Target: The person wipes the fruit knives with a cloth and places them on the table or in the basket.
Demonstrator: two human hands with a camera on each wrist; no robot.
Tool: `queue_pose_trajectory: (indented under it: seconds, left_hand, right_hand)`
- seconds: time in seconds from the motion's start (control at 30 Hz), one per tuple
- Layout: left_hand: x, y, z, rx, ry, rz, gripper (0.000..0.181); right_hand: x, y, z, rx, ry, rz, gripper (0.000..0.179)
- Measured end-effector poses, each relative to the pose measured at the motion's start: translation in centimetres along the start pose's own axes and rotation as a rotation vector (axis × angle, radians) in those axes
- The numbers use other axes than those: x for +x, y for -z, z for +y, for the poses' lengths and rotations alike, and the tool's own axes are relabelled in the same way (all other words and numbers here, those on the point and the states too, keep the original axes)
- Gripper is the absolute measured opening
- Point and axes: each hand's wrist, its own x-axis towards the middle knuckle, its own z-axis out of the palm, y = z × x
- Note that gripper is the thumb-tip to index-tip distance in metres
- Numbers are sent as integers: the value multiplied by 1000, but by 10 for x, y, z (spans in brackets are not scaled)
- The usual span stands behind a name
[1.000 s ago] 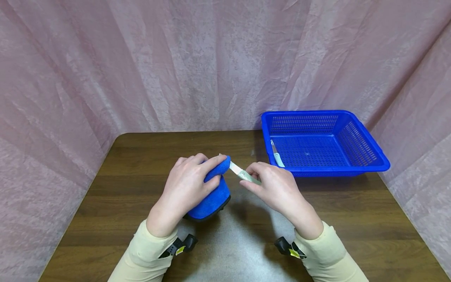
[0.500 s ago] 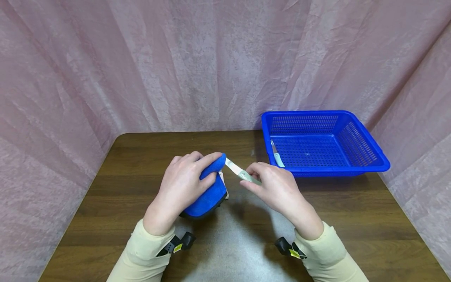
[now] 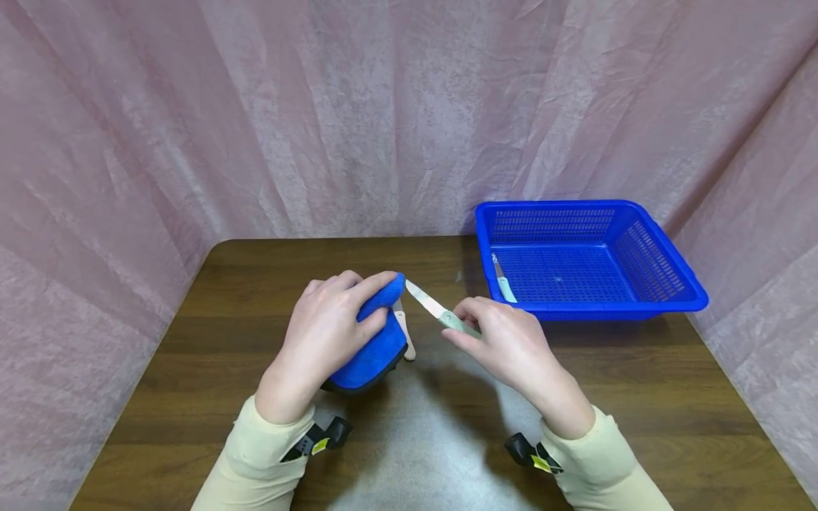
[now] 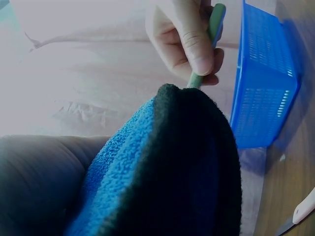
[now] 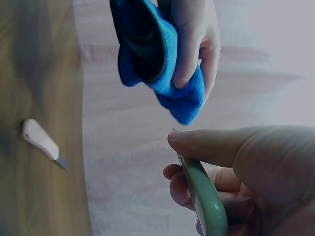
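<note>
My left hand grips a folded blue cloth with a dark edge, thumb and fingers pinching its upper part. A green-handled knife is in my right hand, held by the handle, its blade pointing up and left. The blade tip lies close beside the cloth's upper corner. In the right wrist view a small gap shows between the cloth and the knife. Partly hidden behind the cloth, a second knife with a pale pinkish handle lies on the table.
A blue plastic basket stands at the back right of the wooden table. Inside it, along the left wall, lies a knife with a pale blue handle. Pink curtains hang behind and at both sides.
My left hand and the cloth have moved left, off the blade, whose whole length now shows. More of the pale-handled knife on the table has come into view. My right hand has shifted slightly right.
</note>
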Motion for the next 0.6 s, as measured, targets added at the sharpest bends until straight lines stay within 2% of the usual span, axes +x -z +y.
queue_pose_trajectory:
  seconds: [0.27,0.6]
  left_hand:
    - [1,5,-1,-9,1,-5,50]
    - [-1,6,0,-25,1,-1,49]
  right_hand:
    - [-10,-9,13,-27,-27,-33,16]
    - [-17,-42,23,-77,-13,-46,25]
